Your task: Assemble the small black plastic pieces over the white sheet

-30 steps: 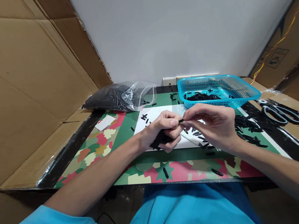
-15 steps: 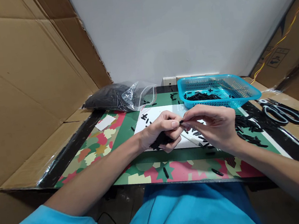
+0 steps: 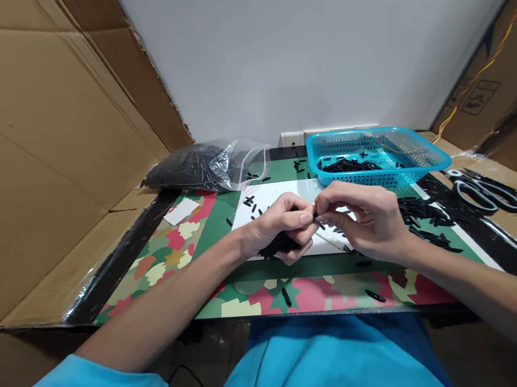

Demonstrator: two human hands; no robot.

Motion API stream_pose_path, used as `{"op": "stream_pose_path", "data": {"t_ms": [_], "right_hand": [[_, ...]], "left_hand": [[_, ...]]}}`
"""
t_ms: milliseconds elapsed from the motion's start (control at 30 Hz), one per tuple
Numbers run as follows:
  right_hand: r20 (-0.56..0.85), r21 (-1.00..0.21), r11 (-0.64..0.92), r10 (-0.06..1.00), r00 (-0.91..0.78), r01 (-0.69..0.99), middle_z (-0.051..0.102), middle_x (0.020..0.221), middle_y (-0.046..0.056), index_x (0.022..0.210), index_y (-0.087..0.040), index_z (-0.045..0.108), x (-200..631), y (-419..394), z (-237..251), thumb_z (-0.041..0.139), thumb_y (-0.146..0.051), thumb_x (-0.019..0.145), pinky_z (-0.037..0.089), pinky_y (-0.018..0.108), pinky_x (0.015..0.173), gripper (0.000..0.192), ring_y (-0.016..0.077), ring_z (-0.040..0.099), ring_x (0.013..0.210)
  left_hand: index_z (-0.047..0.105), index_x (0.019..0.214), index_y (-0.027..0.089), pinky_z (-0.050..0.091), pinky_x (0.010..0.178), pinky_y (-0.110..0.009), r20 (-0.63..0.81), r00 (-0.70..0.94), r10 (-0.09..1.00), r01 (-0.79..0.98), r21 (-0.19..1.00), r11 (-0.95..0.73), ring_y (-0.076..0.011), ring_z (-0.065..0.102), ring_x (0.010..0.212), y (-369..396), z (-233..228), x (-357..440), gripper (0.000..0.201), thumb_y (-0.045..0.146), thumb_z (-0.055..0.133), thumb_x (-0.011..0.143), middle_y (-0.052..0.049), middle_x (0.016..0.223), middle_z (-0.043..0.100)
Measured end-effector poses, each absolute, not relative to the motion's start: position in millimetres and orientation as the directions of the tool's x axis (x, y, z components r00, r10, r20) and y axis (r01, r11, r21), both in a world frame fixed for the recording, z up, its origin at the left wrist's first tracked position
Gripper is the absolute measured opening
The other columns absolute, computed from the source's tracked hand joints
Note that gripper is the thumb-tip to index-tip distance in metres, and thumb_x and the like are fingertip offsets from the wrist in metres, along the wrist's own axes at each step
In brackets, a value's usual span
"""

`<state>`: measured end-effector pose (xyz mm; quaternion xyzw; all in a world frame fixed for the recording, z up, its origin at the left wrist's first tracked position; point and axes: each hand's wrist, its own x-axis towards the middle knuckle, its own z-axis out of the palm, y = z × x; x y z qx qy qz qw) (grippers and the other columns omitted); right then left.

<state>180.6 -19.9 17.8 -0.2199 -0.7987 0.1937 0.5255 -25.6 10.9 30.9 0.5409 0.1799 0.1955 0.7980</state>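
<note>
1 small black piece (image 3: 315, 216) sits where the fingertips of the 2 hands meet; so little shows that its long axis cannot be told. The right hand (image 3: 367, 216) pinches it between thumb and forefinger, at the left edge of that hand. The left hand (image 3: 288, 221), thumb pressed down beside the piece, curls around a black bunch (image 3: 274, 247), whose ends poke out beneath the palm, leftward and toward the person, above the white sheet (image 3: 267, 191).

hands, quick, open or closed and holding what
Left hand: closed around a bunch of black pieces.
Right hand: closed, pinching a small black piece, mostly hidden.
</note>
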Motion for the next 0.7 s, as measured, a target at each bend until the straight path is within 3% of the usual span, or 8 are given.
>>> {"op": "stream_pose_path", "data": {"t_ms": [267,500,700], "right_hand": [[0.696,-0.599,0.785,0.607,-0.384,0.155,0.062,0.080,0.000,0.088,-0.020,0.063,183.6,-16.9,17.1,0.065,-0.012,0.096,0.046,0.026,0.064,0.012,0.0126,0.056,0.070],[0.647,-0.723,0.691,0.688,-0.328,0.021,0.067,0.081,0.002,0.088,-0.020,0.069,186.8,-15.0,19.1,0.074,-0.018,0.093,0.054,0.028,0.062,0.008,0.0137,0.064,0.067],[0.644,-0.750,0.661,0.718,-0.265,-0.029,0.070,0.082,0.003,0.090,-0.019,0.073,187.4,-12.9,16.7,0.074,-0.021,0.094,0.059,0.030,0.064,0.005,0.0146,0.068,0.068]], "left_hand": [[0.048,0.063,0.018,0.031,0.031,-0.019,-0.091,0.858,0.505,-0.096,0.938,0.333,-0.0106,0.046,0.036,14.6,33.0,-26.4,0.042,0.041,0.078,0.084,0.007,0.051,0.039],[0.039,0.061,0.021,0.028,0.031,-0.018,-0.072,0.863,0.500,-0.156,0.903,0.399,-0.0084,0.038,0.035,14.9,39.9,-28.0,0.046,0.035,0.075,0.084,0.009,0.051,0.032],[0.036,0.058,0.022,0.027,0.031,-0.018,-0.070,0.859,0.507,-0.164,0.900,0.403,-0.0082,0.037,0.035,14.7,43.2,-28.9,0.049,0.035,0.079,0.080,0.008,0.050,0.030]]}}
